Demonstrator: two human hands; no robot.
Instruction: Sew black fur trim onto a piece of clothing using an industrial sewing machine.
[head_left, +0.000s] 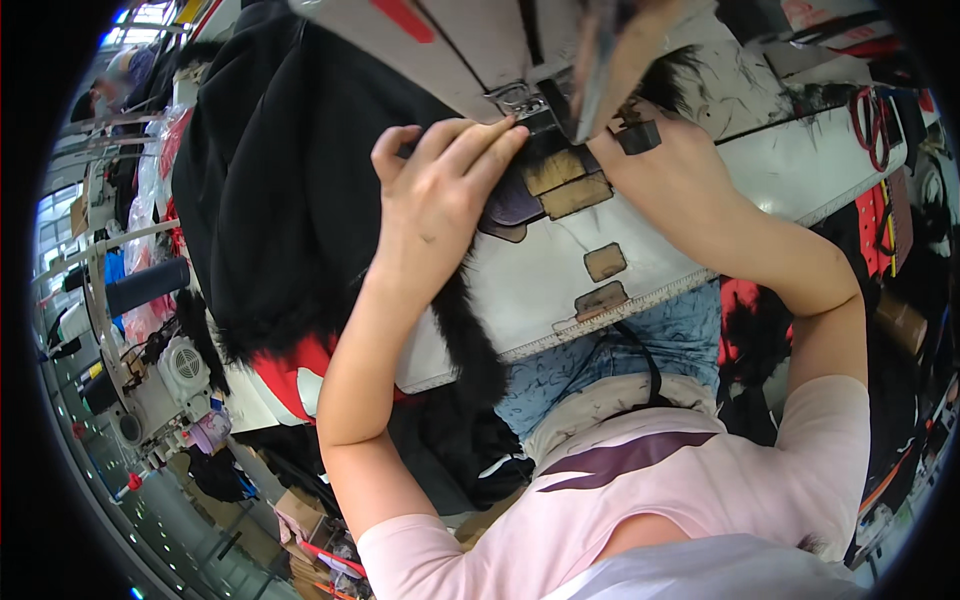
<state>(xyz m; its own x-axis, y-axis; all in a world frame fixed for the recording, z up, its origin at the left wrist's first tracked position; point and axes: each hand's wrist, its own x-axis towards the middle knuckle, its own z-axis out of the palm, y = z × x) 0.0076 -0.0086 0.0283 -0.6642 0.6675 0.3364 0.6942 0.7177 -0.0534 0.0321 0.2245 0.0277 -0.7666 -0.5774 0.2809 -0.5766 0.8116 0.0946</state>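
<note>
A sewing machine (450, 50) stands at the top of the view, its metal presser foot (518, 98) low over the table. Just beside that foot, my left hand (438, 190) has its fingertips pressed together on the edge of black fabric. This black fabric (290, 140) spreads in a large heap to the left, with furry trim along its lower edge. My right hand (668, 160) reaches in from the right of the machine head; the machine and a small dark part hide its fingers. A strip of black fur (465, 335) hangs over the table's front edge below my left wrist.
The white table (530, 300) carries a ruler tape along its front edge and worn brown and dark patches (578, 195) near the needle. Red-handled scissors (870, 130) lie at the right. Loose black fur (675, 80) sits behind my right hand. Another machine (175, 375) stands at left.
</note>
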